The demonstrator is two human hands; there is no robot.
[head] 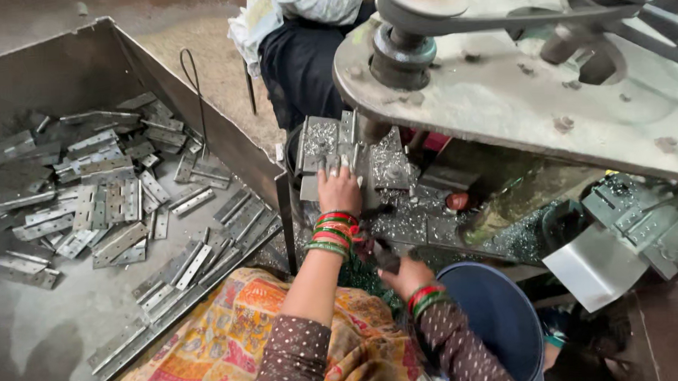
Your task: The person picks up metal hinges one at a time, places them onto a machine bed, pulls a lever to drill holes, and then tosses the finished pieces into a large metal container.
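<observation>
The left hand (340,189) lies flat, fingers spread, pressing a grey metal hinge plate (323,162) onto the jig under the drill spindle (370,127); the plate sits just below the machine's round steel table, ringed by bright metal shavings (403,224). The right hand (405,275) hovers lower, near the rim of a blue bucket (500,313), fingers curled around something dark; whether it truly grips a part I cannot tell. Both wrists carry red and green bangles. My worry is the fingertips resting so close to the spindle: a slip of the plate, or a bangle or loose sleeve catching the turning part, could pull the hand in, and the sharp swarf could cut bare skin. The belt and pulleys (422,4) above run unguarded. To the left, a large sheet-metal bin (77,65) holds a scatter of finished hinges (108,202). Another seated person (300,30) is beyond. No packages, labels or signs are visible anywhere.
</observation>
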